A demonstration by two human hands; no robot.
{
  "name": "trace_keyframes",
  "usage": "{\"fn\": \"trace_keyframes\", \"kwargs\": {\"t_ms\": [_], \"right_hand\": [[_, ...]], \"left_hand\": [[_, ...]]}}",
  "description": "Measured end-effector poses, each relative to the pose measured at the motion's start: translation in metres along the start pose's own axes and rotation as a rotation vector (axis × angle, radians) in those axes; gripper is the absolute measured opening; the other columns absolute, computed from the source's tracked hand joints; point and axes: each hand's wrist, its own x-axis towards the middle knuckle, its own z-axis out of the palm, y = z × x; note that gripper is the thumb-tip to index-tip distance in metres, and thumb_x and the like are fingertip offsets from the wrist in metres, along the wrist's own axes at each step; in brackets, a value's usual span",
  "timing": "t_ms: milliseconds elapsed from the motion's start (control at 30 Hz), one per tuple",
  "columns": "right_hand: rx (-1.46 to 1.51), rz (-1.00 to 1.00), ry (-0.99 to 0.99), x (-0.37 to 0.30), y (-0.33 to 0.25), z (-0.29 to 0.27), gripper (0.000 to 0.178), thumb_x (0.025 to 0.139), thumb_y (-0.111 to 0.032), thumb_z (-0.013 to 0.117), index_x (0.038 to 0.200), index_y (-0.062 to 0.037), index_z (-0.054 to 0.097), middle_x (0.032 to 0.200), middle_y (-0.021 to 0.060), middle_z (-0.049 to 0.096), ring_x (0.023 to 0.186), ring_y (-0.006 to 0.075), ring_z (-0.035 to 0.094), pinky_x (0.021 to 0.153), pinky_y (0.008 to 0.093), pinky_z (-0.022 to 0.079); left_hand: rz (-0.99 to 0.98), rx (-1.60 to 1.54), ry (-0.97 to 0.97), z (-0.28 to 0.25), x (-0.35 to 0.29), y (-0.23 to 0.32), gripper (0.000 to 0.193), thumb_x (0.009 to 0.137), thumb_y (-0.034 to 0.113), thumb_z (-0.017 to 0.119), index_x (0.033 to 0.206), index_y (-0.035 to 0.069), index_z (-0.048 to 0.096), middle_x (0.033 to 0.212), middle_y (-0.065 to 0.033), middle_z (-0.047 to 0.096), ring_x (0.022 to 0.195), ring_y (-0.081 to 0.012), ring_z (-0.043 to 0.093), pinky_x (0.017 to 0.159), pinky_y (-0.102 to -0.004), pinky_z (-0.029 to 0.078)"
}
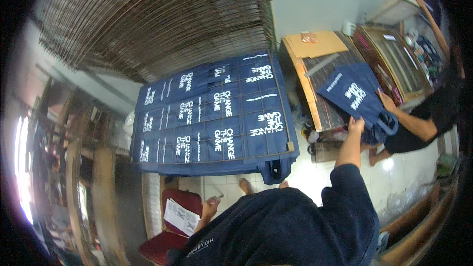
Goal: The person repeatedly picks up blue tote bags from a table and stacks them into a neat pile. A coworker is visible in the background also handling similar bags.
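Observation:
My right hand is closed on the edge of a navy tote bag with white print and a looped handle. The bag hangs tilted over the dark worktop at the right. A co-worker's hand touches the same bag at its right side. My left hand is closed around a small, thin, pale stick, whose kind I cannot make out. Next to that hand, printed paper sheets rest on a dark red chair.
Several navy bags with white print lie in rows on a wire drying rack. More wire racks tilt up behind it. The worktop bears brown cardboard. A printing frame stands beyond, near the co-worker's raised arm.

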Motion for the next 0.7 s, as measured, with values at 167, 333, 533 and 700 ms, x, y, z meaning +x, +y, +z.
{"fn": "trace_keyframes", "kwargs": {"t_ms": [167, 333, 533, 700], "right_hand": [[-0.119, -0.179, -0.189, -0.073, -0.026, 0.04, 0.027, 0.081, -0.006, 0.056, 0.098, 0.0128, 0.047, 0.094, 0.0196, 0.056, 0.086, 0.0288, 0.059, 0.074, 0.0316, 0.054], [-0.166, -0.213, -0.539, -0.224, -0.038, 0.082, 0.02, 0.082, -0.006, 0.055, 0.094, 0.0099, 0.05, 0.095, 0.0146, 0.057, 0.085, 0.0252, 0.058, 0.069, 0.0317, 0.051], [-0.476, -0.218, -0.805, -0.353, -0.027, 0.08, 0.019, 0.078, -0.006, 0.059, 0.094, -0.0013, 0.05, 0.084, 0.0096, 0.056, 0.068, 0.0198, 0.055, 0.057, 0.0311, 0.046], [-0.69, -0.101, -0.797, -0.431, -0.006, 0.077, 0.028, 0.076, -0.003, 0.058, 0.099, -0.009, 0.044, 0.081, 0.0071, 0.057, 0.057, 0.0188, 0.056, 0.045, 0.0301, 0.048]], "left_hand": [[0.265, -0.236, -0.02, 0.006, -0.002, 0.134, 0.039, 0.081, 0.026, 0.061, 0.108, -0.002, 0.055, 0.103, -0.0166, 0.06, 0.096, -0.023, 0.058, 0.082, -0.0316, 0.044], [0.135, -0.699, -0.796, 0.016, -0.001, 0.28, 0.055, 0.089, 0.046, 0.041, 0.13, 0.009, 0.037, 0.123, -0.0102, 0.048, 0.111, -0.0211, 0.046, 0.089, -0.0363, 0.04], [-0.011, -1.551, -1.199, -0.005, 0.029, 0.374, 0.091, 0.073, 0.076, 0.029, 0.137, 0.011, 0.023, 0.134, -0.0147, 0.036, 0.12, -0.0323, 0.039, 0.088, -0.0452, 0.043], [-0.098, -1.5, -0.829, -0.054, 0.047, 0.374, 0.052, 0.082, 0.052, 0.05, 0.114, 0.011, 0.047, 0.103, -0.0073, 0.057, 0.089, -0.0173, 0.055, 0.064, -0.0291, 0.052]]}}
